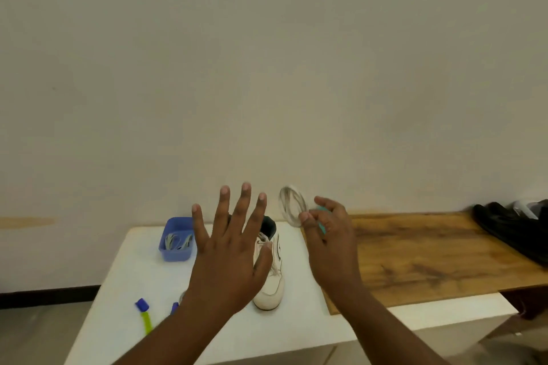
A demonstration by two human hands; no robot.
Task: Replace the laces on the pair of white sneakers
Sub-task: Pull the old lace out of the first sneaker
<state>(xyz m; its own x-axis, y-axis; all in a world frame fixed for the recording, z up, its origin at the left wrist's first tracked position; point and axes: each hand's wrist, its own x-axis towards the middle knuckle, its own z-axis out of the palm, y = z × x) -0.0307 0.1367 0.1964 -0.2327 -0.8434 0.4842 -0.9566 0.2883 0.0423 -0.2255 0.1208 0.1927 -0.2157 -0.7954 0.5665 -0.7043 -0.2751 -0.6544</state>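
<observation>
While your left hand [228, 249] hovers with fingers spread wide and holding nothing, your right hand [329, 234] pinches a coiled loop of pale lace [292, 206] raised above the table. The white sneaker [271, 272] stands upright on the white table [124, 270], partly behind your left hand, dark-lined at the collar with its lace still threaded. A blue tub [175, 241] of laces sits to its left, a wooden board [415, 255] to its right, and a plain pale wall [267, 68] behind.
</observation>
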